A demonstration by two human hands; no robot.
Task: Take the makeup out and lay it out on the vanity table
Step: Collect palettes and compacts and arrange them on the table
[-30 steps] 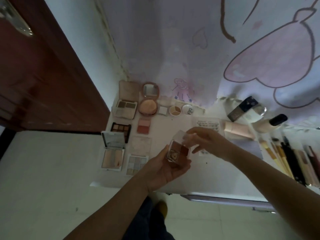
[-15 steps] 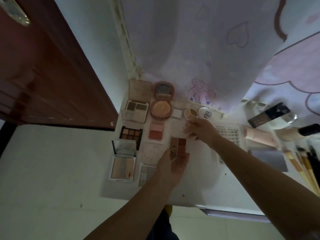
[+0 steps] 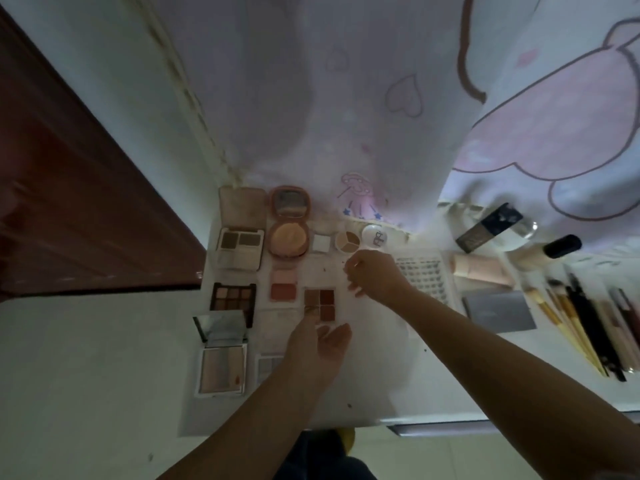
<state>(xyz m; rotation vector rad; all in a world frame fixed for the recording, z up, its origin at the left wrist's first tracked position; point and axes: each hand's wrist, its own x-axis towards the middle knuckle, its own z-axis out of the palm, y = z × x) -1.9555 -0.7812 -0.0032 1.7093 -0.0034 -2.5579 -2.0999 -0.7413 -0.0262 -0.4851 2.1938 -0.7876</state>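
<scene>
A square four-pan palette (image 3: 319, 304) of brown and red shades lies on the white vanity table (image 3: 374, 382), right of a pink blush (image 3: 283, 286). My left hand (image 3: 320, 344) is just below it, palm up, fingers relaxed, one fingertip touching the palette's near left corner. My right hand (image 3: 374, 275) hovers up and to the right of the palette, below a round three-shade concealer pot (image 3: 347, 241). Its fingers are loosely curled and I see nothing in them.
Open compacts and palettes fill the table's left side: a brown duo (image 3: 240, 249), a round orange powder (image 3: 288, 238), a dark eyeshadow palette (image 3: 232, 296), a mirrored highlighter (image 3: 221, 370). A lash tray (image 3: 424, 271), bottles and brushes (image 3: 568, 327) lie right. A printed curtain hangs behind.
My left hand carried the four-pan palette forward, set it down beside the blush and let go. My right hand moved from the palette to near the concealer pot.
</scene>
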